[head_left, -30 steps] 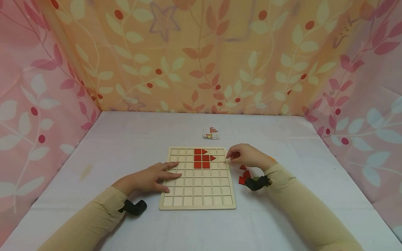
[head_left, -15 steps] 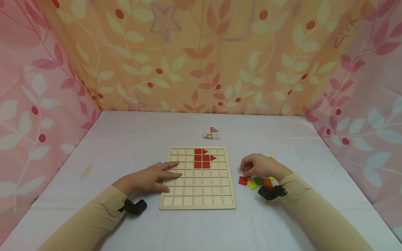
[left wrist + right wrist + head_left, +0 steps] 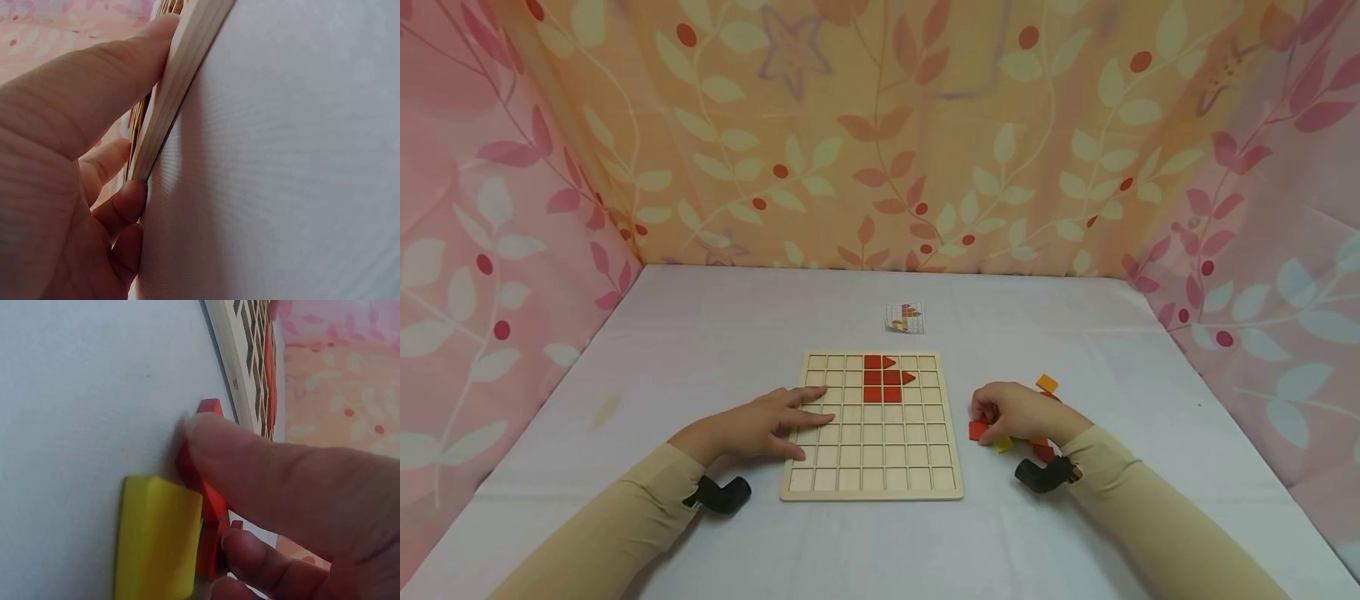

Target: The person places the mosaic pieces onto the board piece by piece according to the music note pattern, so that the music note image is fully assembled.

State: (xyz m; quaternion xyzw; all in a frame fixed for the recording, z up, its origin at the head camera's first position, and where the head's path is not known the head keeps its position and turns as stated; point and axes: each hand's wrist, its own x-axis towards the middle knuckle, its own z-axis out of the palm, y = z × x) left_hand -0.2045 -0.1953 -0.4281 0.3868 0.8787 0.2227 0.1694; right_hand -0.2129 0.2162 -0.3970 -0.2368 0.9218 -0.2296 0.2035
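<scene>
The left hand [image 3: 756,425] lies with fingers spread across the left side of a wooden grid board [image 3: 874,457] on the white surface [image 3: 737,317]. Red pieces [image 3: 872,378] sit in its far cells. Just right, the right hand [image 3: 1018,411] bends over loose tiles [image 3: 1003,446], thumb against a red tile [image 3: 191,466]; whether it's gripped, I can't tell.

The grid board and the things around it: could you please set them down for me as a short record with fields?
board: pale grid board, flat on a white table
set in it: five red squares, two pointed red pieces
left hand: rests on the board's left side, fingers spread
right hand: over loose pieces, thumb against a red piece; pinch unclear
loose nearby: yellow piece, orange piece
beyond board: small picture card
</scene>
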